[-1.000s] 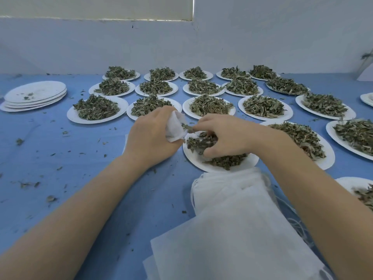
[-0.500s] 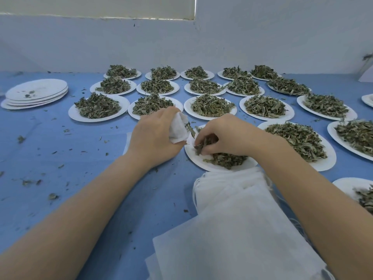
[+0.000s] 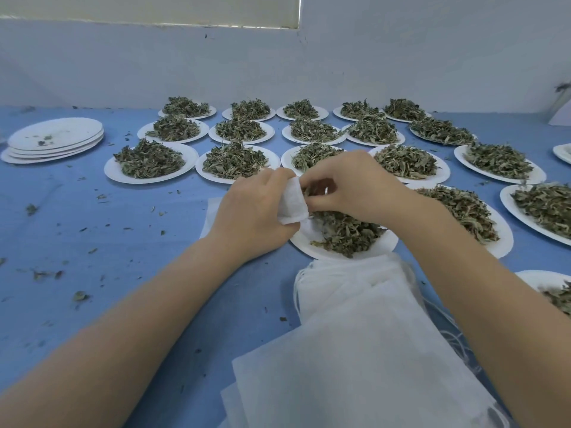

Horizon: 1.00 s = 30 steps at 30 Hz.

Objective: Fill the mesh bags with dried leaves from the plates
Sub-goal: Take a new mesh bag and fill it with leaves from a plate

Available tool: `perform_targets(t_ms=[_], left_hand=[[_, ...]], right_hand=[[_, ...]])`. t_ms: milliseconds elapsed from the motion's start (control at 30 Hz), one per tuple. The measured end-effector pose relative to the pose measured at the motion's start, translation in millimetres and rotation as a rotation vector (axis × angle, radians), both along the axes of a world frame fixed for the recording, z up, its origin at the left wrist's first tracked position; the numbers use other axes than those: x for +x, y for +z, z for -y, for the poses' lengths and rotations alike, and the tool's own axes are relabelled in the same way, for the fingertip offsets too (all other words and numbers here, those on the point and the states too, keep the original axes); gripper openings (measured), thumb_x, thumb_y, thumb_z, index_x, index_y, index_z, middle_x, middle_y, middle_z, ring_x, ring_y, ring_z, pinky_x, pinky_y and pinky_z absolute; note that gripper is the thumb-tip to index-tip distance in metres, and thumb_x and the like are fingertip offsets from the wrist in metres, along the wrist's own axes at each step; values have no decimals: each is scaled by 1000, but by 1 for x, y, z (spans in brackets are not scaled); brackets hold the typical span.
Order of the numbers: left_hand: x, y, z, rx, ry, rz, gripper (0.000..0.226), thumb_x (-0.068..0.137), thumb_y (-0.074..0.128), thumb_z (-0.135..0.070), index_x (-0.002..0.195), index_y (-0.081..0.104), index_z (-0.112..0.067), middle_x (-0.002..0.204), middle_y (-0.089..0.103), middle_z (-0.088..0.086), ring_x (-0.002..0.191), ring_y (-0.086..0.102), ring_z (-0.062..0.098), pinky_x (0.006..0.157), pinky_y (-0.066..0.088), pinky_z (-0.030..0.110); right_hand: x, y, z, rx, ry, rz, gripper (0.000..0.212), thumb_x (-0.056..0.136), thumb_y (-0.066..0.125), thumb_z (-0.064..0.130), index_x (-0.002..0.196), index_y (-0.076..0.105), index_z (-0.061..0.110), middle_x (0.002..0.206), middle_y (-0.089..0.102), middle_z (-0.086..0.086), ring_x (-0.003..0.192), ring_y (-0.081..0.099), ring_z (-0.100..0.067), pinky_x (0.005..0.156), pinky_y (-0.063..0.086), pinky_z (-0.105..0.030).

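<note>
Your open run is the tabletop's (image 3: 129, 242) left side, only leaf crumbs (image 3: 46, 274) there. Stacked plates (image 3: 55, 139) block the far-left corner. Rows of heaped plates (image 3: 234, 160) crowd the far edge and right side, rims nearly touching. Pile of mesh bags (image 3: 355, 319) fills the near edge, right of centre.

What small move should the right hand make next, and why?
Probably push its pinch of dried leaves into the mesh bag. The right hand holds leaves at the bag's mouth, which the left hand grips above the plate.
</note>
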<state>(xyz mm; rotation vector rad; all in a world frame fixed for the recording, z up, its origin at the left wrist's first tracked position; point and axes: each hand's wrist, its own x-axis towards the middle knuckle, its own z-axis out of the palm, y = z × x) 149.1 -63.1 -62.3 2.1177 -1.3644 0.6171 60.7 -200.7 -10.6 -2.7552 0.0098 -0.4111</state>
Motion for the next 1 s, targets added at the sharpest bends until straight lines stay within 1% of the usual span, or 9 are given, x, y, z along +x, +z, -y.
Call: perform_targets(t_ms=[67, 167, 333, 433, 567, 700, 800, 933, 1000], left_hand=[[-2, -1, 2, -10, 0, -8, 50, 62, 75, -14, 106, 58, 2, 89, 63, 17, 74, 59, 36, 64, 39, 33], [-2, -1, 2, -67, 20, -64, 56, 66, 73, -19, 115, 54, -2, 101, 62, 14, 84, 58, 34, 68, 37, 31], [3, -2, 1, -90, 43, -142, 56, 69, 70, -27, 119, 51, -10, 110, 60, 5, 94, 55, 27, 72, 35, 29], [1, -1, 1, -113, 31, -146, 54, 68, 72, -25, 116, 53, -9, 106, 61, 5, 91, 56, 27, 71, 36, 28], [-3, -1, 1, -77, -21, -81, 51, 69, 74, -18, 113, 56, -1, 100, 63, 15, 84, 59, 35, 69, 41, 36], [0, -1, 0, -96, -13, -80, 51, 72, 74, -19, 116, 55, -1, 102, 63, 15, 86, 59, 35, 70, 39, 34], [3, 0, 0, -125, 19, -143, 49, 77, 71, -27, 118, 53, -8, 105, 61, 8, 91, 56, 31, 73, 41, 35], [2, 1, 1, -208, 33, -230, 43, 78, 71, -28, 115, 55, -11, 98, 60, 0, 87, 55, 25, 70, 40, 30], [2, 2, 1, -224, 31, -231, 44, 77, 72, -27, 113, 55, -9, 95, 58, -2, 84, 53, 21, 65, 34, 23]], right_hand=[[2, -4, -5, 23, -23, 56, 18, 77, 73, 14, 93, 75, 23, 78, 70, 2, 65, 57, -7, 63, 38, -8], [3, -6, -10, 199, -36, 91, 19, 75, 75, 14, 94, 72, 17, 79, 70, 5, 66, 60, 2, 69, 44, -6], [-4, 4, -4, 505, 20, -67, 27, 79, 74, 15, 104, 64, 20, 91, 73, 8, 84, 69, -4, 82, 54, -24], [-3, 3, -7, 461, -38, 39, 22, 76, 75, 12, 94, 67, 21, 86, 71, 9, 75, 68, -3, 77, 54, -19], [3, -5, -18, 427, -67, 103, 30, 76, 73, 10, 93, 54, 25, 77, 70, 7, 69, 66, -7, 66, 48, -14], [-3, 3, -12, 528, 23, 40, 24, 84, 65, 7, 101, 55, 21, 85, 74, 3, 76, 68, -12, 73, 52, -19], [-11, 13, -2, 579, -9, 153, 21, 83, 67, 11, 100, 60, 21, 88, 73, 5, 85, 68, -17, 86, 54, -37], [-16, 13, 6, 439, -115, -82, 40, 75, 73, 37, 111, 57, 42, 109, 63, 15, 94, 64, -3, 83, 51, -28], [-13, 7, 3, 409, -124, -166, 49, 72, 75, 42, 117, 55, 42, 112, 62, 13, 98, 61, 0, 85, 47, -24]])
